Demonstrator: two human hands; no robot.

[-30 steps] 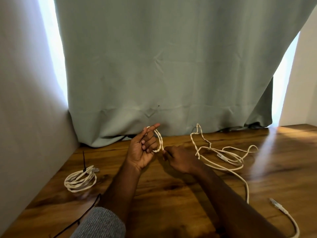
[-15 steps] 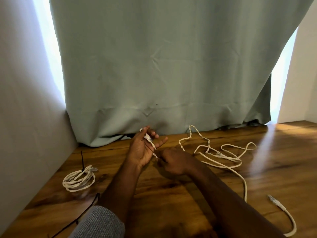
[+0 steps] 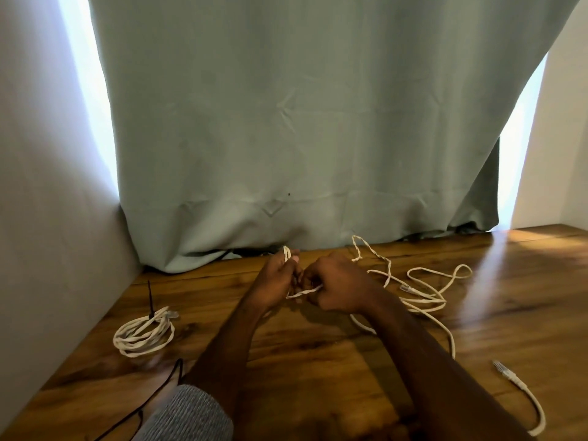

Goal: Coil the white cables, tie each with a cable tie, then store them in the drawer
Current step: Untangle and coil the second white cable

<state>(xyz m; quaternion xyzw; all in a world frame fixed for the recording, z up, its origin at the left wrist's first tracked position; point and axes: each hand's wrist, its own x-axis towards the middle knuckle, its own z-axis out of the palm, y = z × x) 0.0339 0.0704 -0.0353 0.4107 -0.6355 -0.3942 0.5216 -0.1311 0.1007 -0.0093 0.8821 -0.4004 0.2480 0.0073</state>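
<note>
A loose white cable [image 3: 423, 300] sprawls over the wooden table [image 3: 318, 351] to the right of my hands. My left hand [image 3: 276, 278] grips a small loop of that cable, whose top sticks out above the fingers. Close beside it, my right hand [image 3: 334, 286] pinches the strand that runs between the two hands. One coiled white cable [image 3: 143, 335] lies at the left, bound by a black cable tie [image 3: 150, 300] whose tail points up. The drawer is out of view.
Another white cable end with a plug [image 3: 515, 386] lies at the front right. A thin black cord [image 3: 165, 386] runs by my grey sleeve [image 3: 187, 415]. A green curtain [image 3: 302, 122] hangs behind the table, and a wall [image 3: 41, 218] closes the left side.
My right hand rose from the table to meet my left hand. My left fingers, spread before, have curled round the cable loop. The loose cable shifted slightly.
</note>
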